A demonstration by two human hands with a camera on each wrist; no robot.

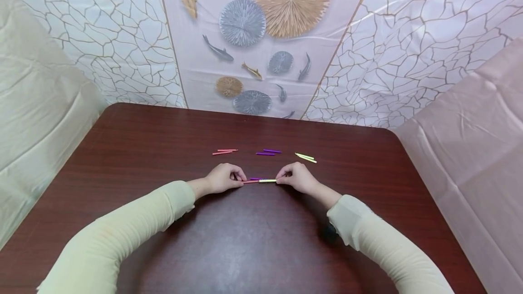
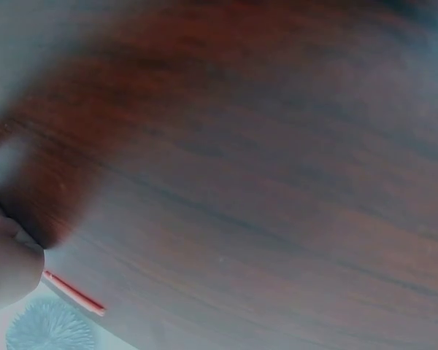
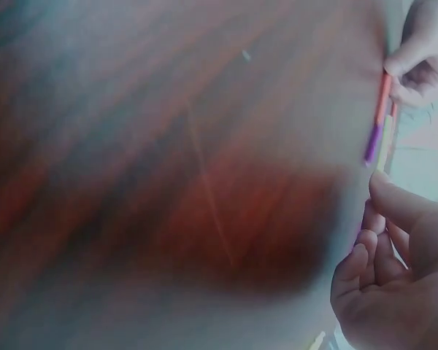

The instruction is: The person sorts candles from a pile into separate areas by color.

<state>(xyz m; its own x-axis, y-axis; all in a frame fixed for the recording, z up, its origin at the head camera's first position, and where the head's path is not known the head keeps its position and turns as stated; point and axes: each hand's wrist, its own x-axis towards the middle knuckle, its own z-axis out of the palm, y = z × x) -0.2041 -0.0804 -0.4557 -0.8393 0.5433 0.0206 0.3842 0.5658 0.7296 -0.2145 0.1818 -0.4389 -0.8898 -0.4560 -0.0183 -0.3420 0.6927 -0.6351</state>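
My left hand (image 1: 224,178) pinches the outer end of a thin red stick (image 1: 251,182) above the dark table. Facing it, my right hand (image 1: 300,178) pinches the right end of a pale yellow stick (image 1: 268,180). The red and yellow sticks meet end to end between the hands. A purple stick (image 1: 254,178) lies just behind them, partly hidden. In the right wrist view, a red stick (image 3: 383,98) lines up with a purple stick (image 3: 374,144); whether they are joined I cannot tell. The left wrist view catches only part of the left hand (image 2: 11,270).
Behind the hands lie two red sticks (image 1: 222,152), two purple sticks (image 1: 266,154) and a small group of yellow sticks (image 1: 306,158). The reddish-brown table (image 1: 229,244) ends at a patterned backdrop (image 1: 245,76), with draped cloth on both sides.
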